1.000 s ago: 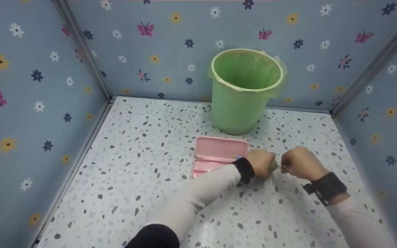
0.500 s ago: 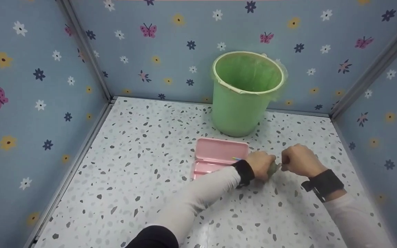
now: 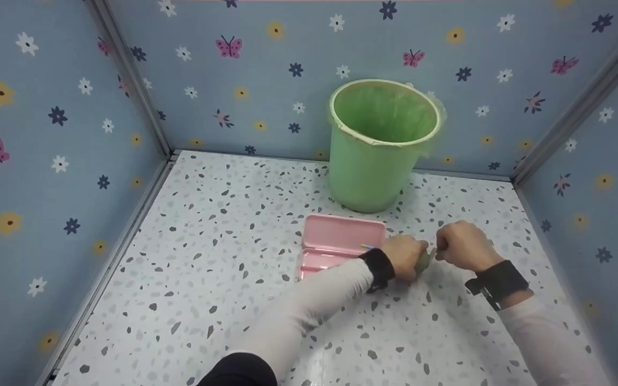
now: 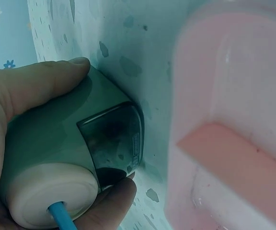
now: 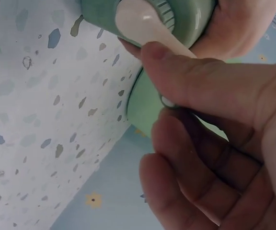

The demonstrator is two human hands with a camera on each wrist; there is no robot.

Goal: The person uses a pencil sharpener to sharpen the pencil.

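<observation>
My left hand (image 3: 403, 257) grips a green crank pencil sharpener (image 4: 47, 129), thumb on one side and fingers on the other. A blue pencil (image 4: 61, 214) sticks out of the round pale front of the sharpener, and a dark see-through shavings drawer (image 4: 113, 141) shows beside it. On the sharpener's other end is a white crank handle (image 5: 145, 21). My right hand (image 3: 465, 246) pinches the outer end of that crank between thumb and curled fingers. Most of the sharpener is hidden behind the left hand in the head view.
An open pink pencil case (image 3: 345, 234) lies just left of the left hand, partly covered by that forearm. Behind it stands a green bin (image 3: 368, 177) with a liner, close to the patterned back wall (image 3: 266, 59). Side walls enclose the speckled table (image 3: 223, 225).
The right hand has risen slightly and shifted a little left, and the crank has swung upward with it. My left hand keeps its grip on the sharpener in about the same place.
</observation>
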